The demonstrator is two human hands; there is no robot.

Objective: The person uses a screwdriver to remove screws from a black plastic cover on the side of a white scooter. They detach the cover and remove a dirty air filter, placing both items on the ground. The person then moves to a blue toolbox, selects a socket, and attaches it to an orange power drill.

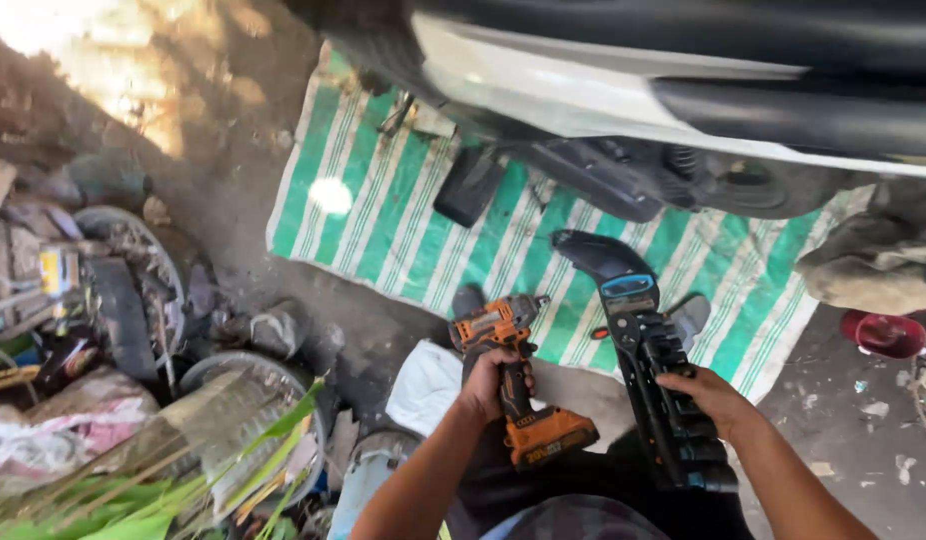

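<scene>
- Green-striped mat is my landmark; a scooter stands on its far edge.
- Black plastic panel, on the mat's near edge: long axis runs away from me, curved tip toward the scooter. My right hand rests fingers on it; I'd steady it firmly.
- Orange impact driver, beside the mat's near edge, nose pointing right toward the panel; left hand fingers wrapped round its grip.

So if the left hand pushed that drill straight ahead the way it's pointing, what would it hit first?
The left hand aims the orange drill toward the right; its nose sits close to the black plastic panel in the right hand. That panel likely comes first, though depth is unclear.
</scene>
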